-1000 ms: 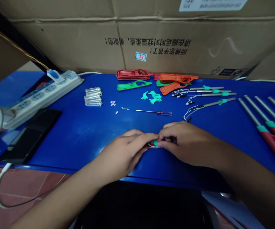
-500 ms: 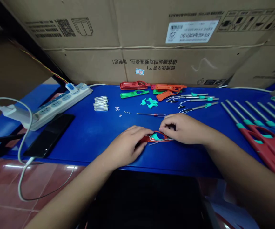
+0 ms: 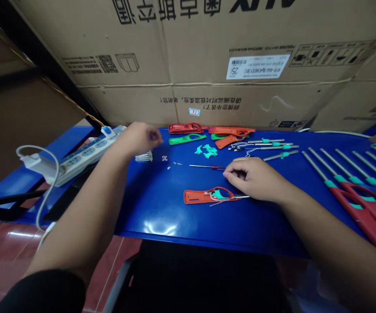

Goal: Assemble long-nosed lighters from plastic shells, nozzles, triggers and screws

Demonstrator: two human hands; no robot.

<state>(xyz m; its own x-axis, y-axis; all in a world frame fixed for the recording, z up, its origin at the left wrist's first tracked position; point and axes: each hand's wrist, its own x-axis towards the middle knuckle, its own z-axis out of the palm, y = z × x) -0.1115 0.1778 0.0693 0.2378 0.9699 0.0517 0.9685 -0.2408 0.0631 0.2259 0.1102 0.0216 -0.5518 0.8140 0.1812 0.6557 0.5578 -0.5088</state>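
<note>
My right hand is closed, with thumb and forefinger pinched together. What it holds, if anything, is hidden. Below and left of it lies an orange lighter half-shell with a teal trigger, white wire and a metal rod inside; the rod's far end runs under the hand. A screwdriver lies behind, its handle partly covered by the right fingers. My left hand is up over the back left of the table, fingers curved and apart, nothing visible in them. Close below it are several clear cylinders.
Red, green and orange shells line the back. Teal triggers and tiny white parts lie mid-table. Wired rods and several long lighters occupy the right. A power strip stands left; a cardboard box backs the table.
My left hand has let go of the orange half-shell and moved up and left toward the clear cylinders. The right hand has stayed near the shell's rod end. The view has tilted up.
</note>
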